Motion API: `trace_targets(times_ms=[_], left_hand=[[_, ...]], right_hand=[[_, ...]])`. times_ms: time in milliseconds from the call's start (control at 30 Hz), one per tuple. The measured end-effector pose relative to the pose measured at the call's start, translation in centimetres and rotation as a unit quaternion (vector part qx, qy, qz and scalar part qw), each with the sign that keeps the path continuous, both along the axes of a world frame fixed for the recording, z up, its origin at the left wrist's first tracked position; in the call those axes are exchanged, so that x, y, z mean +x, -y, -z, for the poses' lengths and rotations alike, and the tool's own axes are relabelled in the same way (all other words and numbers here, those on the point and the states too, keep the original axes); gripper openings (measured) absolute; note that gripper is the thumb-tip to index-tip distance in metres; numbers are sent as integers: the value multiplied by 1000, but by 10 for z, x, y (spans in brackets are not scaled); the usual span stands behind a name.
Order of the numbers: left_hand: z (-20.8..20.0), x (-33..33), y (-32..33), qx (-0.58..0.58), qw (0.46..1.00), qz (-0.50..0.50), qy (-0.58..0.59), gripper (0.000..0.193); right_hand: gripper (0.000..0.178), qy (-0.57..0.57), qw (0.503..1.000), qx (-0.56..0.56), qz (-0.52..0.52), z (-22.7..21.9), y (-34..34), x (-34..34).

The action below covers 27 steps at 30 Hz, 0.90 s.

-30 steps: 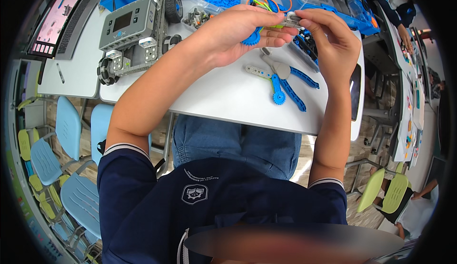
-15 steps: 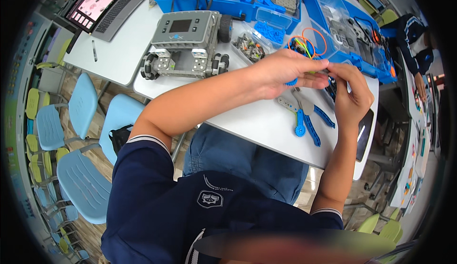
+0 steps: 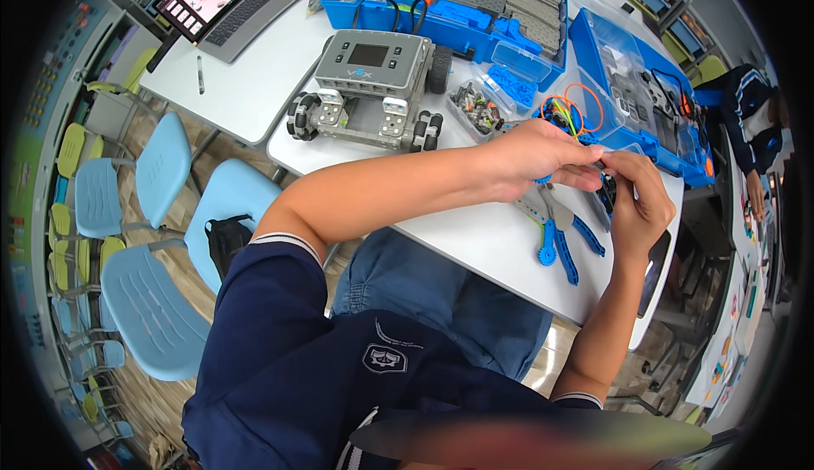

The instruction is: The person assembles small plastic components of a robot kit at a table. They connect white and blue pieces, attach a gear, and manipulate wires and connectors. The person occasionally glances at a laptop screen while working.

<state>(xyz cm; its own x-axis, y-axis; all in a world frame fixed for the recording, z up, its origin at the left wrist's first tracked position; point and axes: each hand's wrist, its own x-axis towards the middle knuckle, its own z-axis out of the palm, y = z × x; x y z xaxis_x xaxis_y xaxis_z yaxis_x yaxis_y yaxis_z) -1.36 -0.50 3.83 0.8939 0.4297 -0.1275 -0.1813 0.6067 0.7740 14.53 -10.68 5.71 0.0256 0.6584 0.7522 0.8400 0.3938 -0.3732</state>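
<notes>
Nearest on the white table (image 3: pixel 483 239), blue-handled grey pliers (image 3: pixel 560 215) lie beside a grey perforated strip (image 3: pixel 532 209) and a blue toothed plastic wheel (image 3: pixel 547 255). Just beyond, left hand (image 3: pixel 540 161) and right hand (image 3: pixel 642 203) meet, fingertips pinching a small piece (image 3: pixel 603 163), mostly hidden between them. Looks like fitting by feel; the next move seems to call for steady left fingers, delicate right. Farther off, a boxy grey wheeled robot (image 3: pixel 381 88).

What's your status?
Left hand holding blue piece, mostly covered. Right hand pinched at left's fingertips, contents hidden. Blue-handled pliers on table nearby.
</notes>
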Motion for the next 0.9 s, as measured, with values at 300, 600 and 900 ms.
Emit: trace_targets(times_ms=[300,600,900], left_hand=[[4,4,0,6,1000,-14,-3,30],[0,2,-6,113,993,-30,16,33],[10,9,-2,182,979,-86,35,32]], right_hand=[[25,10,1000,-17,-17,-1,0,4],[15,-7,1000,-9,-9,-5,-1,2],[12,-66,997,-23,34,6,-6,0]])
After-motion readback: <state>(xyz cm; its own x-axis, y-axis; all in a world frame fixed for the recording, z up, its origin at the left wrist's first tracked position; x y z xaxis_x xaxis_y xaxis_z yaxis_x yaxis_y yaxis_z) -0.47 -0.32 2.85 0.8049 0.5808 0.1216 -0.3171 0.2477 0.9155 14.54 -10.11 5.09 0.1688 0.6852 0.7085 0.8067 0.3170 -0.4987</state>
